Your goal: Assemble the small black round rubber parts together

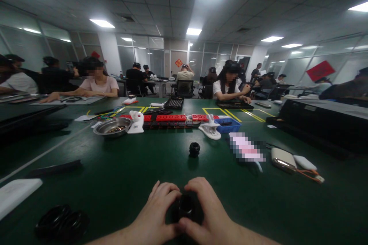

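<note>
Both of my hands meet at the bottom centre of the head view, around a black ring-shaped part [186,206] with a hole in its top. My left hand [161,208] curls round its left side, and my right hand [208,208] wraps its right side, the thumbs close together in front. Farther forward on the green table [129,176], a similar black ribbed part [194,149] stands by itself. More black rings [61,222] lie at the lower left. The underside of the held part is hidden.
A metal bowl [112,127], white clamps [211,128], red strips [171,118] and a blue bin [228,124] line the middle. Power banks [283,159] with cables lie right, a white object [18,195] left. Several people sit beyond.
</note>
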The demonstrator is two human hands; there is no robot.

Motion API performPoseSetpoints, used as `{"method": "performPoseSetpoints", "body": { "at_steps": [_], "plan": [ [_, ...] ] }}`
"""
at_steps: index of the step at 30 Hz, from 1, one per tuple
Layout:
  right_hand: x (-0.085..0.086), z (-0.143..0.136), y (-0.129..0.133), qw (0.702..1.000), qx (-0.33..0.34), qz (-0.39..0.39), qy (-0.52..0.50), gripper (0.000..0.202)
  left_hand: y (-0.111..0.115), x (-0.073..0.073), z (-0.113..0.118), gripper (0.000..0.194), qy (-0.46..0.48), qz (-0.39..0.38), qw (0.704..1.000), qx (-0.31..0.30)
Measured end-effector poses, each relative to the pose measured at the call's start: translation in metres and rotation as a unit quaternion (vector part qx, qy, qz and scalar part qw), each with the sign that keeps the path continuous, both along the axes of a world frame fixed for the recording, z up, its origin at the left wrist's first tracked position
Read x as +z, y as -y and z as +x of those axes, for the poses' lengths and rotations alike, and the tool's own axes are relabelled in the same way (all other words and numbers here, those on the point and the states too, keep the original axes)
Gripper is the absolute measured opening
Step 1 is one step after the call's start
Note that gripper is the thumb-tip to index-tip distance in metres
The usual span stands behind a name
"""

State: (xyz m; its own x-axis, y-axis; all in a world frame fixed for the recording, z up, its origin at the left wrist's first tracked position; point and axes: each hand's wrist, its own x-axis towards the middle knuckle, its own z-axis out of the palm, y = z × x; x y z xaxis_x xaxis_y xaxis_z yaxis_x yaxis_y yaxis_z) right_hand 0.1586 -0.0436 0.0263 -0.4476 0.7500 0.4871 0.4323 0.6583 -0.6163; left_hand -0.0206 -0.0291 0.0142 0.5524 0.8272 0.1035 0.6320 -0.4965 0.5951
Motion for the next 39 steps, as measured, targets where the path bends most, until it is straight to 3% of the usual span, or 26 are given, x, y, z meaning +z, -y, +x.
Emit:
{"method": "performPoseSetpoints", "body": {
  "at_steps": [3,8,10,12,16,19,22,25,29,33,37,39],
  "plan": [
    [0.0017,-0.0003,0.0011,1.0,-0.003,-0.024,0.017,0.031,0.001,0.0015,0.0002,0.04,-0.002,-0.004,1.0,0.002],
    [0.0031,0.0013,0.0002,0.994,0.104,0.014,-0.024,0.05,0.0,-0.0012,-0.0001,0.044,0.006,0.0,1.0,0.003],
    [0.0006,0.002,-0.0005,0.995,0.091,0.024,-0.03,0.054,-0.0008,-0.0018,0.0,0.044,0.003,-0.004,1.0,0.004],
    [-0.0027,0.0022,-0.0007,0.999,0.035,0.018,-0.027,0.053,-0.0011,-0.0015,0.0004,0.04,-0.001,-0.004,1.0,0.007],
    [-0.0052,0.0016,-0.0002,0.999,-0.028,-0.04,0.009,0.042,-0.0009,-0.0016,0.001,0.039,-0.002,-0.003,1.0,0.007],
    [-0.0026,0.0016,-0.0003,0.999,0.015,-0.048,0.003,0.039,-0.0009,-0.003,0.0001,0.042,0.005,-0.002,1.0,0.003],
    [-0.0006,0.0025,-0.001,0.995,0.088,-0.027,-0.024,0.053,-0.001,-0.0036,-0.0011,0.046,0.008,0.0,1.0,-0.003],
    [-0.0019,0.0028,-0.001,0.998,0.057,-0.025,-0.024,0.057,-0.0007,-0.0024,-0.001,0.042,0.001,-0.003,1.0,0.0],
    [-0.0032,0.0008,-0.0001,0.999,-0.018,-0.044,0.004,0.046,-0.0003,-0.0001,0.0005,0.038,-0.011,-0.01,1.0,0.003],
    [0.0011,0.0008,0.0001,0.999,0.029,-0.024,0.02,0.039,-0.0011,-0.0005,0.0007,0.043,-0.013,-0.009,1.0,0.0],
    [0.0029,0.0033,-0.0003,0.994,0.104,-0.007,-0.026,0.057,-0.0023,-0.0043,-0.0006,0.048,-0.005,-0.002,1.0,-0.001],
    [0.0007,0.0036,-0.0006,0.996,0.086,-0.003,-0.028,0.06,-0.0023,-0.0062,-0.0015,0.045,-0.002,0.004,1.0,0.001]
  ]
}}
